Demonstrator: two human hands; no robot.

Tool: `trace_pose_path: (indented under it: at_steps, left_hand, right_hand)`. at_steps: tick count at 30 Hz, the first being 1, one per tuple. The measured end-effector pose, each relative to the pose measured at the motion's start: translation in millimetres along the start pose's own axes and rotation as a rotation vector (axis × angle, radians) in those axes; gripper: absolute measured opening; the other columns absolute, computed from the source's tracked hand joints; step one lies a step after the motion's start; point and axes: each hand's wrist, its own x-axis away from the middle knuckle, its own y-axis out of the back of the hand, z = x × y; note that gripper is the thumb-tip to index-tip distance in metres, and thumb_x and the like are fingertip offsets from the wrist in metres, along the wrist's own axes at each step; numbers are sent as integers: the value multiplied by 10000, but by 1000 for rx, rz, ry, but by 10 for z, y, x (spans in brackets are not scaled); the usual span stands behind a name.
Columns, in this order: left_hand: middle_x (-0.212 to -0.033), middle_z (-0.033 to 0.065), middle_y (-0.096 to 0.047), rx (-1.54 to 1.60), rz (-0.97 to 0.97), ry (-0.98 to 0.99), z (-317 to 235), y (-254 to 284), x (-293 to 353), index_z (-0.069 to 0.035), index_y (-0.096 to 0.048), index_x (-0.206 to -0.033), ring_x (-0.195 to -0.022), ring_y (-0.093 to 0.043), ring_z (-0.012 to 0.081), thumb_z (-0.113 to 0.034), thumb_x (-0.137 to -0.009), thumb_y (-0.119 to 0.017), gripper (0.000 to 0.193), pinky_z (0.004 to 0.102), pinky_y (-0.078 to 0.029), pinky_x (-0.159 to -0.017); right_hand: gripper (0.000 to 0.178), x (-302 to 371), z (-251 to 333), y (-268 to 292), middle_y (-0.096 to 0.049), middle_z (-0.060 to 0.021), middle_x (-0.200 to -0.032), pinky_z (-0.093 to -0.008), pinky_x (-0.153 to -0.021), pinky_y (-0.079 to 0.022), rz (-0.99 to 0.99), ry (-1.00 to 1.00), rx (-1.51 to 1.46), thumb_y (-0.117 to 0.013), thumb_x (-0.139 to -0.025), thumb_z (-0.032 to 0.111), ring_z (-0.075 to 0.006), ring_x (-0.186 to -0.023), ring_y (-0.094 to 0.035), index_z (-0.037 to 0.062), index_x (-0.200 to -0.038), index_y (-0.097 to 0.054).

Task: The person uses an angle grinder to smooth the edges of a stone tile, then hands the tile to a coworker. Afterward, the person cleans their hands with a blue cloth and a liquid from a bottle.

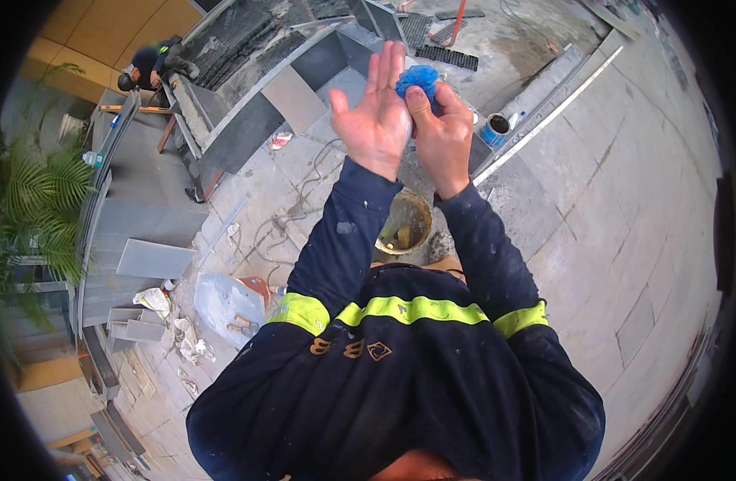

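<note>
1. Crumpled blue wad (418, 80) (thin and sheet-like; its material cannot be told), raised before the wearer at the upper centre of the view.
2. Right hand (442, 132): thumb and fingers clamped on the wad.
3. Left hand (373, 120): palm open and turned up, fingers nearly together, thumb spread apart; the wad lies at the little-finger edge, contact uncertain.
4. Bucket (417, 208), below the wrists and near the wearer's body, with an indistinct light piece inside.
5. Blue can (491, 136), beyond the right hand, its top open on dark contents; just beside it runs a long pale bar (548, 116).
6. Tan panel (294, 99), leaning against a low grey wall (239, 136), left of the hands.
7. Co-worker (151, 68), bent over at upper left, well apart.
</note>
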Motion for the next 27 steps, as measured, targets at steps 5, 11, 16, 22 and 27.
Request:
trace_pose_path:
  at_steps: [5,11,16,22,27]
  left_hand:
    - [-1463,199,-253,115,46,48,-22,-36,-68,-46,-127,-1444,-1356,-234,393,-590,-921,-330,782,505,-261,-1117]
    - [-1451,198,-278,194,118,77,5,-150,-63,-64,-161,-1437,-1357,-233,392,-603,-915,-321,768,520,-261,-1114]
    - [-1447,201,-283,69,146,36,21,-231,-39,-48,-191,-1412,-1353,-242,395,-606,-913,-319,759,532,-241,-1120]
    - [-1443,201,-291,-78,163,-99,-13,-194,-49,-35,-198,-1400,-1343,-262,399,-604,-911,-336,763,536,-259,-1110]
    - [-1454,170,-301,115,53,-131,-103,-258,-126,-59,-257,-1405,-1355,-258,377,-581,-923,-345,716,530,-266,-1103]
  right_hand:
    - [138,112,168,7,-617,-21,-777,-208,-536,-421,36,-71,-251,-606,-894,134,-59,-618,-529,4,-940,-603]
    - [140,81,170,24,-621,-48,-876,-239,-554,-446,11,-122,-544,-589,-910,143,-87,-684,-549,16,-968,-600]
    - [181,73,271,-38,-602,-85,-785,-302,-534,-454,57,284,159,-623,-884,175,-168,-605,-560,24,-983,-633]
    - [182,191,396,-63,-542,-113,-692,-335,-500,-440,42,490,384,-663,-813,92,-247,-550,-549,32,-984,-650]
    - [168,449,317,-32,-551,-118,-707,-322,-500,-440,122,321,284,-639,-819,48,-224,-567,-566,25,-985,-651]
